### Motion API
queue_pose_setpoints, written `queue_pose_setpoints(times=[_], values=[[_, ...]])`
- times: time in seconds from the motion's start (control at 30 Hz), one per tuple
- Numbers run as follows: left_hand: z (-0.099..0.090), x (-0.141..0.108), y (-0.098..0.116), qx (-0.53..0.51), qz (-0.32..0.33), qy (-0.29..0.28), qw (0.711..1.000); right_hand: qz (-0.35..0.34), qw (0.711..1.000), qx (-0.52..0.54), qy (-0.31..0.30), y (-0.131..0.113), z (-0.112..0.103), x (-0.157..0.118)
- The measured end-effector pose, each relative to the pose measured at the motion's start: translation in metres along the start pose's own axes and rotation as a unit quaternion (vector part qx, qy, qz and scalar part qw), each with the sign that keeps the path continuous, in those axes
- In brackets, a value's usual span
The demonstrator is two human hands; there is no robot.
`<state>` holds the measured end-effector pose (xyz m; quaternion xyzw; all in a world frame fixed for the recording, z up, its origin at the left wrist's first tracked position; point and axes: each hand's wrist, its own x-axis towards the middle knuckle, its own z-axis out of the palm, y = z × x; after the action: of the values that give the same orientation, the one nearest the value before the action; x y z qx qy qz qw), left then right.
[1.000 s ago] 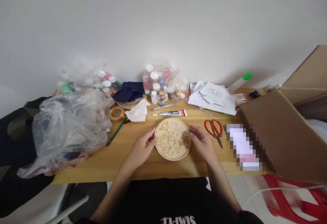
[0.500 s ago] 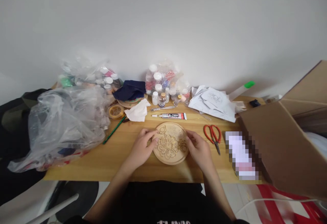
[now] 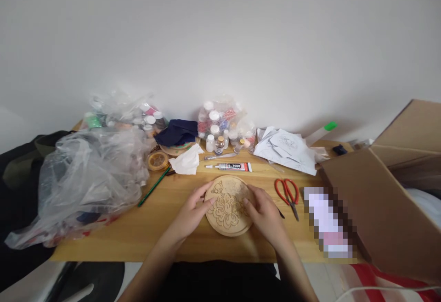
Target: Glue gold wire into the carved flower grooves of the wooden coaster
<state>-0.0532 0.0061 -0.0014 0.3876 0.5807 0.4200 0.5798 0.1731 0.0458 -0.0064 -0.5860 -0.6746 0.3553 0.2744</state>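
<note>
A round wooden plaque (image 3: 230,210) with a raised rim lies at the front middle of the table. Gold-brown outlines of a large flower and smaller shapes cover its face. My left hand (image 3: 195,212) grips its left edge, thumb on the face and fingers behind the rim. On the opposite side my right hand (image 3: 263,208) clasps the edge, its thumb reaching over the face. A thin dark tip (image 3: 282,214) pokes out beside my right hand; what it belongs to is hidden. Just beyond the plaque lies a B-7000 glue tube (image 3: 230,167).
Red-handled pliers (image 3: 289,196) and a pixelated phone-like item (image 3: 329,224) lie right, beside a cardboard box (image 3: 372,210). Papers (image 3: 285,149), small bottles (image 3: 219,145), white tissue (image 3: 186,159) and dark blue cloth (image 3: 177,132) are behind. Plastic bags (image 3: 93,178) and a green pencil (image 3: 154,187) sit left.
The view has tilted up, so everything appears lower. My right hand has shifted inward, its thumb further over the plaque's face. The dark tip now shows beside it.
</note>
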Motion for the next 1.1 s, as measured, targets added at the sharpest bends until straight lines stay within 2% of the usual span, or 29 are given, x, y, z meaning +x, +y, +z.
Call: queue_pose_setpoints(times=[0.17,0.4,0.63,0.83,0.93,0.97,1.03,1.1], values=[[-0.007,0.002,0.003,-0.187,-0.041,0.006,0.981,0.019,0.998,0.053,0.000,0.000,0.005,-0.002],[-0.013,0.008,0.015,-0.380,-0.108,0.031,0.918,0.042,0.993,0.113,-0.007,-0.004,0.000,-0.003],[-0.009,0.006,0.024,-0.466,-0.152,0.070,0.869,0.044,0.994,0.093,-0.030,-0.008,-0.002,-0.003],[-0.011,0.008,0.020,-0.490,-0.163,0.088,0.852,0.008,0.998,0.031,-0.051,-0.015,-0.004,0.002],[-0.017,0.009,0.018,-0.485,-0.158,0.085,0.856,-0.031,0.995,-0.005,-0.099,-0.041,-0.024,0.006],[-0.020,0.009,0.018,-0.482,-0.154,0.082,0.859,-0.072,0.984,-0.070,-0.146,-0.054,-0.033,0.007],[-0.026,0.010,0.017,-0.472,-0.146,0.074,0.866,-0.173,0.954,-0.175,-0.173,-0.089,-0.054,0.006],[-0.033,0.010,0.015,-0.462,-0.135,0.061,0.874,-0.286,0.910,-0.250,-0.168,-0.129,-0.074,0.000]])
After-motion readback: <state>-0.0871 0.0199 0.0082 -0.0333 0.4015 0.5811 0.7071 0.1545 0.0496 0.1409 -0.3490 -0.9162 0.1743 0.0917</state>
